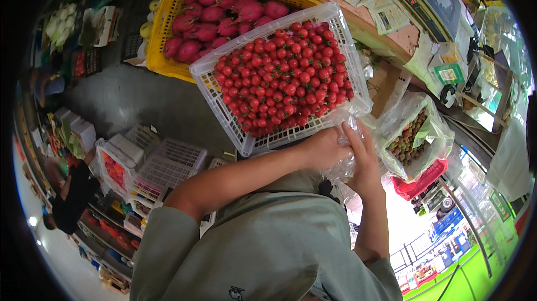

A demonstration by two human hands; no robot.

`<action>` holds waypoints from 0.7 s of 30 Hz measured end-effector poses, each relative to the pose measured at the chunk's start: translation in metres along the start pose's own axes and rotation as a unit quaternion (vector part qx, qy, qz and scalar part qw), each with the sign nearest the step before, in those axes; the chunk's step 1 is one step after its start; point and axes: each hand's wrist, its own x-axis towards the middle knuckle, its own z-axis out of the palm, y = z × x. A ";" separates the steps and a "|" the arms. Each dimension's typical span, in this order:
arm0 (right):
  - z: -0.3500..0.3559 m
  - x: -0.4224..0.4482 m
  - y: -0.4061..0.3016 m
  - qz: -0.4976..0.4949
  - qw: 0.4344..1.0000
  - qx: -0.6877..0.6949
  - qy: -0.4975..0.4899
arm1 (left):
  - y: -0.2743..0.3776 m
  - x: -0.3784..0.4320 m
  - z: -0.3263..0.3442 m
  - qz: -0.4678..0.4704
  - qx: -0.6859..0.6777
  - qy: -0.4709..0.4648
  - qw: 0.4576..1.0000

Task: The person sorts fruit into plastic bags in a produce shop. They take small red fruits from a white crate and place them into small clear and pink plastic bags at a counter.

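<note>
My left hand is curled around crumpled clear plastic film, low at the crate's near right corner. On the right side of the same plastic is my right hand, with the thumb and fingers pinching it. Whether the plastic is a bag or a loose sheet cannot be made out. Just beyond both hands, a white plastic crate is tilted in the view and heaped with red cherry tomatoes, some with green stems. Part of the plastic overlaps the crate's near rim.
A yellow crate of dragon fruit stands behind. To the right, a plastic-lined red basket holds small brownish-green fruit. A digital scale rests on the counter. Stacked crates and a person are at left.
</note>
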 end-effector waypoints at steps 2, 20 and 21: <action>-0.005 0.001 0.003 0.012 1.000 0.020 0.007 | 0.019 -0.015 -0.007 -0.006 -0.013 -0.008 1.000; 0.094 0.067 -0.047 -0.084 0.963 0.253 -0.047 | 0.013 -0.085 -0.073 0.101 -0.154 0.347 0.920; 0.100 0.069 -0.051 -0.119 0.951 0.276 -0.072 | 0.012 -0.100 -0.086 0.101 -0.132 0.376 0.911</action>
